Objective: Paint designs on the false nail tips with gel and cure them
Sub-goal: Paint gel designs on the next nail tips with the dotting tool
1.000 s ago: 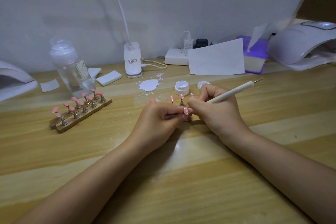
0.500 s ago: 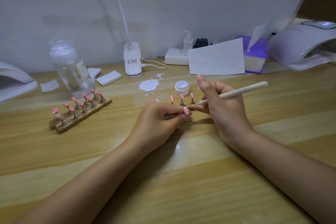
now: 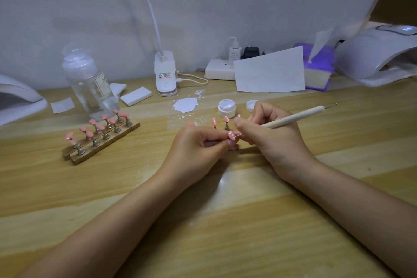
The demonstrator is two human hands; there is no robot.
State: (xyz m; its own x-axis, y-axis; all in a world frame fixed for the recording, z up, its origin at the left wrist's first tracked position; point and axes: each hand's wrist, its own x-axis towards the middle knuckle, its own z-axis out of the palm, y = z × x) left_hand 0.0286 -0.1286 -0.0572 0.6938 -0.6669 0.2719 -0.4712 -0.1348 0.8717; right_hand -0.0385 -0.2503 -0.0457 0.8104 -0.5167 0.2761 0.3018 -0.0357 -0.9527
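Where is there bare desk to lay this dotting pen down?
Right of the right hand, the wooden desk is bare up to the nail lamp. The near desk between the forearms is bare too. It is crowded between the wooden nail stand and the open gel pot.

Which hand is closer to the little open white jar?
Right. The right hand, holding the dotting tool, sits just beside the open jar; the left hand is lower, farther away.

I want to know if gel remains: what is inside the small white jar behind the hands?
The open jar shows a white, glossy surface near its rim, probably gel. Its depth is hidden by the wall. The lid lies beside it.
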